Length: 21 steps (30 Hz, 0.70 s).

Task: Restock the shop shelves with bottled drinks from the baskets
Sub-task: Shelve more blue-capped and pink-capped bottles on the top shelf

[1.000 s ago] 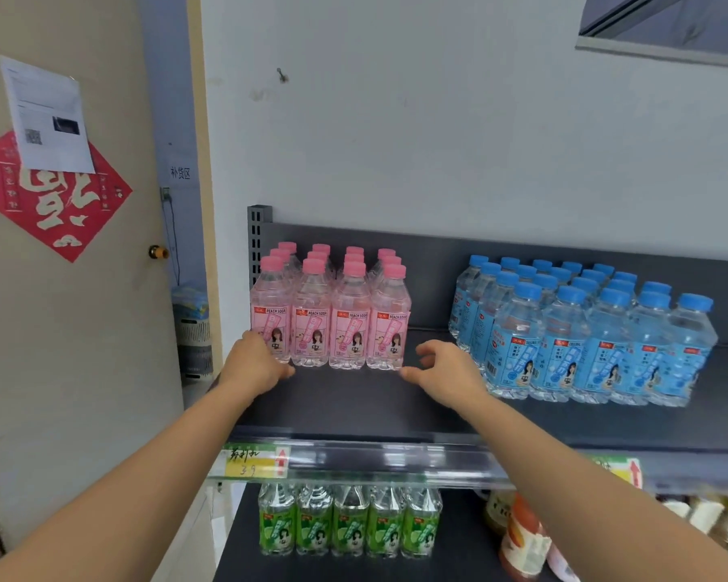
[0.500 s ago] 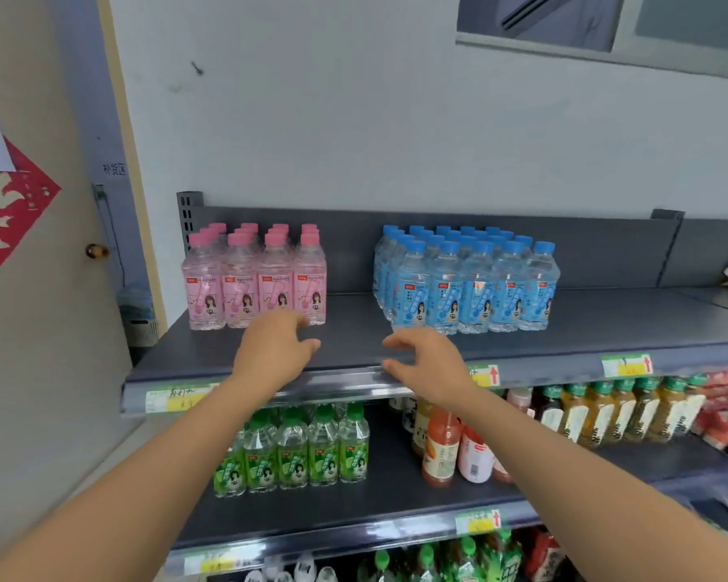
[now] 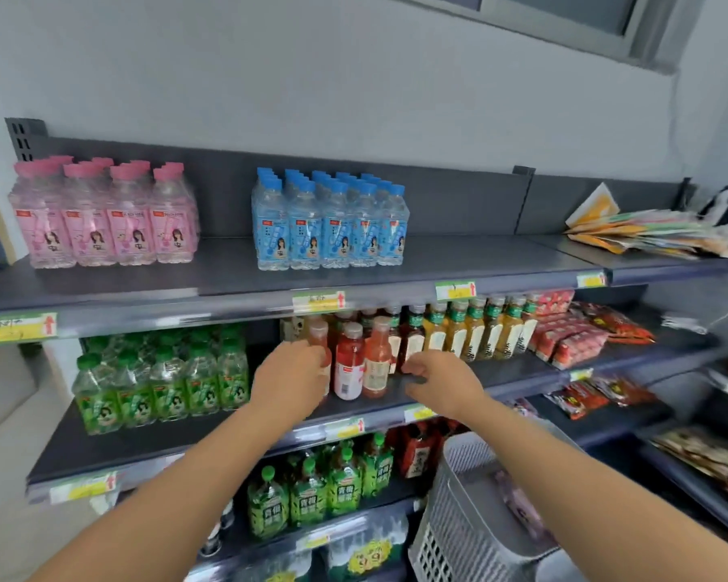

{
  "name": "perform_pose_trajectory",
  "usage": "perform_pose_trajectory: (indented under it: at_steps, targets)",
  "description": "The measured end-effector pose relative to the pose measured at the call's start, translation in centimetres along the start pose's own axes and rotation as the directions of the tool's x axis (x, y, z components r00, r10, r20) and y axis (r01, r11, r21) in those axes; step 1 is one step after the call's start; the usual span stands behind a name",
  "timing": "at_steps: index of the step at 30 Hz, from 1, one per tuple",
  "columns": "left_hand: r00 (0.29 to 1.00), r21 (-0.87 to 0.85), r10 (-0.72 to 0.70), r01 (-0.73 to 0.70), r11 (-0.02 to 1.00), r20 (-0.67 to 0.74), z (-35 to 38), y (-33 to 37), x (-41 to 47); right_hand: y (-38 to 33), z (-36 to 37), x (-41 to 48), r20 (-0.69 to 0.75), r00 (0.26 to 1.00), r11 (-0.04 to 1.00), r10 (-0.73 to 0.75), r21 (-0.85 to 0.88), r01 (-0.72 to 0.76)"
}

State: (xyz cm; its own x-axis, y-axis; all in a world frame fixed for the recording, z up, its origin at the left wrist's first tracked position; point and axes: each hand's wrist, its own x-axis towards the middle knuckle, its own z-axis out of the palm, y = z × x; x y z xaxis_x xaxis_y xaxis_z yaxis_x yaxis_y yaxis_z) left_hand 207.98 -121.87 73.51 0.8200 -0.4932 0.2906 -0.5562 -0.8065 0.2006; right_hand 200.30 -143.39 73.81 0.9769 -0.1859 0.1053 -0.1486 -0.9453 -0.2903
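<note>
**Bottled drinks (image 3: 349,363) at the front of the second shelf (image 3: 144,438), both hands among them**

Counted off my feed.

Top shelf (image 3: 228,283):
- Pink-capped bottles (image 3: 102,228), four across the front.
- Blue-capped bottles (image 3: 333,233), five across the front.
- The rows behind overlap, so I can't count them.
- All are clear ribbed plastic with printed wrap labels.

Second shelf:
- Green bottles (image 3: 165,384), about five in the front row, blurred.
- Three red-to-orange drinks, smooth-sided with pale caps, stand at the front.
- Dark bottles (image 3: 412,342) stand behind them, number unclear.
- Amber bottles (image 3: 475,333) with green caps, about five showing.
- Red snack packets (image 3: 572,333) beyond them are too smeared to count.

Third shelf: green-labelled bottles (image 3: 312,493), at least four.

Left hand (image 3: 288,382) covers the lower half of the leftmost of the three. I cannot tell whether its fingers are grasping that bottle or only lying against it. Right hand (image 3: 448,384) sits just right of the three, near a dark bottle's base. Its fingers are loosely curled and released, with nothing in them that I can see.

One basket (image 3: 459,510), grey plastic lattice, sits lower right and is cut off by the frame edge. Its contents are a pinkish smear. Flat packets (image 3: 656,237) at top right are a blur. Price tags (image 3: 318,300) are unreadable.
</note>
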Motion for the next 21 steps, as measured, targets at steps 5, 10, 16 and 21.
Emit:
perform_pose_trajectory:
  at_steps: [5, 10, 16, 21]
  targets:
    - [0.99, -0.031, 0.077, -0.074, 0.997, 0.12, 4.6, 4.4, 0.0, 7.1, 0.0, -2.8, 0.059, 0.985, 0.985, 0.164, -0.059, -0.161]
    - [0.961, -0.061, 0.206, -0.197, 0.978, 0.187, 8.7, 8.7, 1.0, 12.6, 0.4, -5.4, 0.095, 0.935, 0.939, 0.342, -0.057, -0.338]
    - [0.909, -0.067, 0.31, -0.303, 0.951, 0.279, 13.2, 14.3, 2.1, 18.7, 1.9, -8.0, 0.105, 0.846, 0.852, 0.522, -0.031, -0.522]
    - [0.857, -0.044, 0.365, -0.375, 0.926, 0.365, 17.7, 19.2, 3.1, 24.1, 3.5, -8.9, 0.141, 0.774, 0.782, 0.617, 0.0, -0.623]
